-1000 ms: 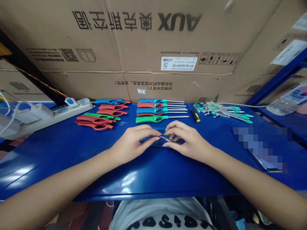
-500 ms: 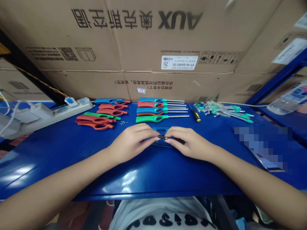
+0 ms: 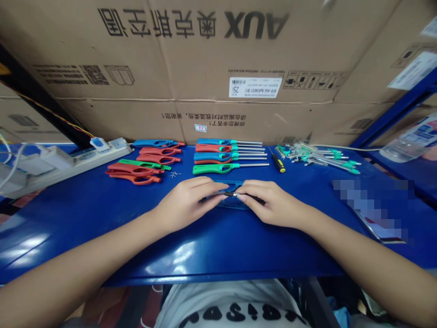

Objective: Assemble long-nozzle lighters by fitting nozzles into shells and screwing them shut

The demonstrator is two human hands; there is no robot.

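Grips of the left hand [image 3: 189, 199] and right hand [image 3: 277, 202] come together above the desk [image 3: 218, 243], where the rowed lighters [image 3: 206, 156] look done while the blue shell [image 3: 236, 183] beneath, loose shells [image 3: 128, 169] and heaped rods [image 3: 322, 159] seem left, both pinching a slim dark part [image 3: 230, 194], probably not yet fitted.

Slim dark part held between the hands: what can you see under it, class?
A blue handle shows beneath; the left hand and right hand hide parts of it.
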